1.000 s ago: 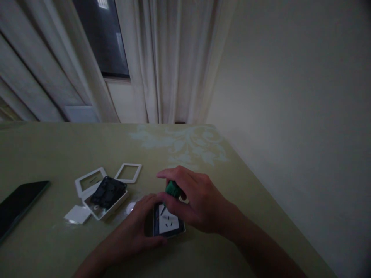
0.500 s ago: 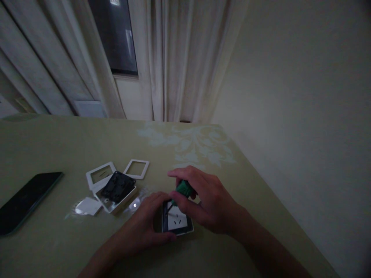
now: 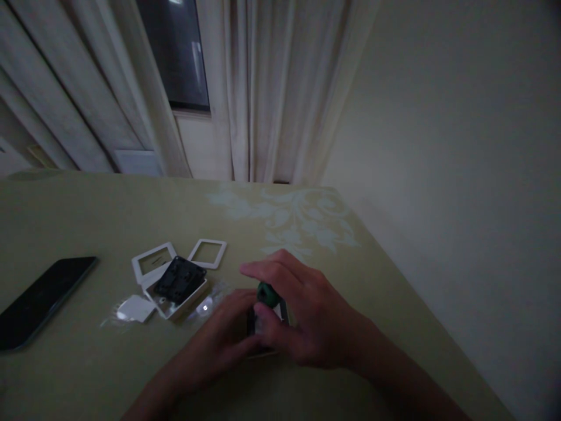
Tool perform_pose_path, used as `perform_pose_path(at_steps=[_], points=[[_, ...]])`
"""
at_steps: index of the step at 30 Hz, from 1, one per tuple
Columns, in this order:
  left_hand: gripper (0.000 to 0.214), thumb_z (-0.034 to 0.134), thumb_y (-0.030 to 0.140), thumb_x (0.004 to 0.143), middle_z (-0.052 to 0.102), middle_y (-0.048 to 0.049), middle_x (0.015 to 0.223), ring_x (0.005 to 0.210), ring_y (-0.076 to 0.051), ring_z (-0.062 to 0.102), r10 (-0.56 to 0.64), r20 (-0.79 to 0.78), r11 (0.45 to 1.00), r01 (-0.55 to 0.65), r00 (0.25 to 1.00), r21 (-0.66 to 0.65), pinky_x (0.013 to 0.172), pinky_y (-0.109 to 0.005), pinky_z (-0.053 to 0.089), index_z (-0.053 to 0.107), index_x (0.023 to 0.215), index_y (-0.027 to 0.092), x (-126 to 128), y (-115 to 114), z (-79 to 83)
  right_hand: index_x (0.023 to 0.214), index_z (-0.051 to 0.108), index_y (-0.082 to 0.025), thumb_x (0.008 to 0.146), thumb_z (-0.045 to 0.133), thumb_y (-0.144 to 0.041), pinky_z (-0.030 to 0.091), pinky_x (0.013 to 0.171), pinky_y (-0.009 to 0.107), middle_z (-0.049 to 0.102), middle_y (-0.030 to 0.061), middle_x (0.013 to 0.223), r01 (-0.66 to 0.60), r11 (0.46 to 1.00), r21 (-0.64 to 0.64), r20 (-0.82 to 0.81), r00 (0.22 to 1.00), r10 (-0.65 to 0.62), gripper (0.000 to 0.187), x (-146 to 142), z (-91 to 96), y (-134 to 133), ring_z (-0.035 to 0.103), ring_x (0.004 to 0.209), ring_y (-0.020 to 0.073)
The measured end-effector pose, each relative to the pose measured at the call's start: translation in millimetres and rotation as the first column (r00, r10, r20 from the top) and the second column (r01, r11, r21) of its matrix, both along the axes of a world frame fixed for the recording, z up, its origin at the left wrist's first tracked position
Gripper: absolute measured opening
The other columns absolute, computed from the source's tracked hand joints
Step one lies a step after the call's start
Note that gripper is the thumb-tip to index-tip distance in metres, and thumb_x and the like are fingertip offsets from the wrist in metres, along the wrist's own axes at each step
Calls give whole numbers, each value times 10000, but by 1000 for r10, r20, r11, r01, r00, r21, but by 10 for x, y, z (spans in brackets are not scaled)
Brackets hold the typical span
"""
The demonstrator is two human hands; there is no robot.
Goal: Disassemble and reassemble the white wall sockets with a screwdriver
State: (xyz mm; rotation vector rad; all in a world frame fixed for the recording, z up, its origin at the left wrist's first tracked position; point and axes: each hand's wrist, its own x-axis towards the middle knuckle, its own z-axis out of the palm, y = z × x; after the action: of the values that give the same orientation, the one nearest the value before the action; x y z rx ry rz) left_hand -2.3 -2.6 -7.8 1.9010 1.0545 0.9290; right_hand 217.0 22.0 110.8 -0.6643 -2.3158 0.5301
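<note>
A green-handled screwdriver [image 3: 267, 294] is gripped between the thumb and fingers of my right hand [image 3: 302, 313]. Its handle now points up toward me, and its shaft is hidden. Below it lies a wall socket [image 3: 252, 323] with a dark frame and a white face, mostly covered by my hands. My left hand [image 3: 225, 330] holds the socket from the left, thumb along the near side and fingers at the far side.
Left of my hands, a black socket module [image 3: 180, 279] rests on a white box [image 3: 193, 299]. Around it lie two white frames [image 3: 149, 261], a white plate [image 3: 137, 308] and clear plastic wrap [image 3: 205, 307]. A dark phone [image 3: 44, 301] lies far left. Curtains [image 3: 280, 88] and a wall [image 3: 460, 175] border the table.
The screwdriver has tipped more upright and shifted slightly left, with my right hand moving over the socket. More of the socket's face is covered. My left hand keeps its hold.
</note>
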Motion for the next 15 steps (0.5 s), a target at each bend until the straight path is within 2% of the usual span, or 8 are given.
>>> perform_pose_path(at_steps=[3, 6, 8, 10, 12, 15], points=[[263, 590, 432, 1038, 837, -67, 1014, 936, -278, 771, 77, 94, 997, -79, 993, 16, 888, -392, 650, 803, 1110, 296, 88, -35, 78, 1495, 527, -185, 1007, 608, -207, 602, 934, 360, 694, 116, 1247, -6, 1000, 30, -14, 1000, 6, 495, -41, -5, 3, 673, 1080, 226], [248, 604, 344, 1008, 803, -23, 798, 737, -224, 747, 130, 143, 989, -139, 981, 56, 715, -299, 618, 790, 870, 259, 149, -39, 84, 1478, 549, -183, 1042, 671, -325, 599, 883, 345, 718, 107, 1196, 11, 998, 67, -27, 1000, -10, 475, -82, -55, 15, 686, 999, 220], [226, 655, 316, 965, 777, 4, 721, 657, -196, 717, 153, 165, 987, -160, 974, 32, 624, -254, 571, 772, 785, 246, 157, -34, 55, 1480, 546, -182, 1046, 703, -365, 594, 894, 327, 731, 98, 1192, 15, 997, 81, -49, 999, -12, 497, -105, -91, 19, 693, 973, 205], [174, 719, 347, 929, 776, 7, 735, 665, -199, 714, 183, 180, 983, -182, 967, -24, 576, -237, 553, 777, 803, 242, 137, -39, 32, 1489, 535, -172, 1045, 703, -322, 590, 922, 312, 738, 96, 1203, 19, 995, 95, -80, 997, -12, 499, -121, -118, 19, 700, 967, 192], [182, 746, 404, 929, 789, -14, 808, 725, -217, 722, 197, 177, 980, -193, 964, -40, 598, -250, 580, 783, 857, 241, 98, -50, 29, 1491, 531, -161, 1038, 692, -267, 587, 936, 304, 737, 100, 1207, 41, 994, 103, -104, 994, -30, 493, -130, -132, 17, 704, 964, 185], [250, 650, 414, 1016, 803, -46, 876, 764, -220, 716, 174, 130, 983, -179, 976, 30, 719, -291, 620, 800, 913, 242, 47, -60, 45, 1495, 528, -161, 1023, 712, -251, 590, 936, 294, 735, 93, 1187, 85, 992, 90, -130, 989, -73, 514, -133, -141, 13, 705, 939, 177]])
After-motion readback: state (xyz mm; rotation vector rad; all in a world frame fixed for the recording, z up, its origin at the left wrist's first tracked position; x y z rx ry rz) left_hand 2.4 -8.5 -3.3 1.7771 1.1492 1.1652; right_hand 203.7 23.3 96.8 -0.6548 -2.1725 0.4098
